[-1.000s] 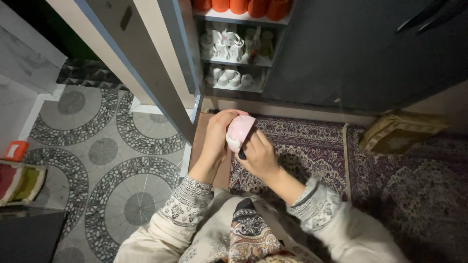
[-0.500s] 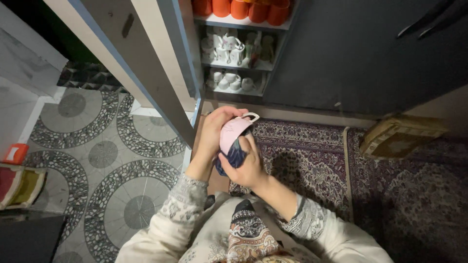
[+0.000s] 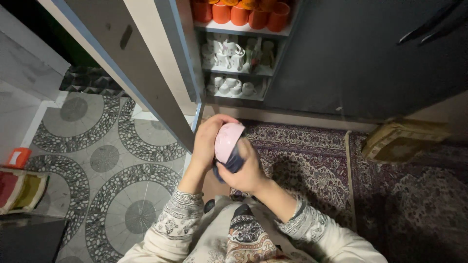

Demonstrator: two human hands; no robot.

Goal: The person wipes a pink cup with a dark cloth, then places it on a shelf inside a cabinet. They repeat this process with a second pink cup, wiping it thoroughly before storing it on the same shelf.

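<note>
Open cupboard (image 3: 243,53) ahead: orange cups (image 3: 239,12) on the top shelf, white cups (image 3: 229,51) on the two below. Patterned rug (image 3: 312,160) underfoot; tan package (image 3: 404,141) lying flat at its right edge. Both forearms raised, elbows bent. Left hand (image 3: 207,141) curled around the pink cup (image 3: 228,141), held at chest height. Right hand (image 3: 246,168) presses a dark blue cloth (image 3: 234,163) against it, fingers clenched.

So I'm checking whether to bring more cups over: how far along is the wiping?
Orange cups and white cups already stand on the cupboard shelves. In hand: the left hand holds a pink cup while the right hand presses a dark cloth against it. Left: shelving this cup.
</note>
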